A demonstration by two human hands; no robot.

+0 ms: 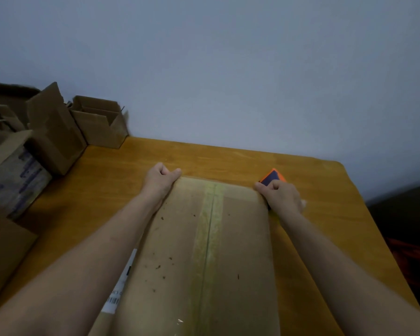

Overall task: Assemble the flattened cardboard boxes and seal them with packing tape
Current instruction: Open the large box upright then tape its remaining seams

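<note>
While box (240,238) lies long axis near-to-far, left hand (161,178) grips far-left corner, right hand (280,195) clutches orange tool (272,177).

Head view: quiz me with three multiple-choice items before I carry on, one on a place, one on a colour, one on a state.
1. The open cardboard boxes stand: A far left, by the wall; B far right; C nearest the camera.
2. The tool in the right hand is: A green; B orange and dark blue; C white.
3. The cardboard box's centre seam is: A gaping; B stapled; C taped.
A: they sit left against the wall. B: orange rim, dark blue face. C: a tape strip covers it.
</note>
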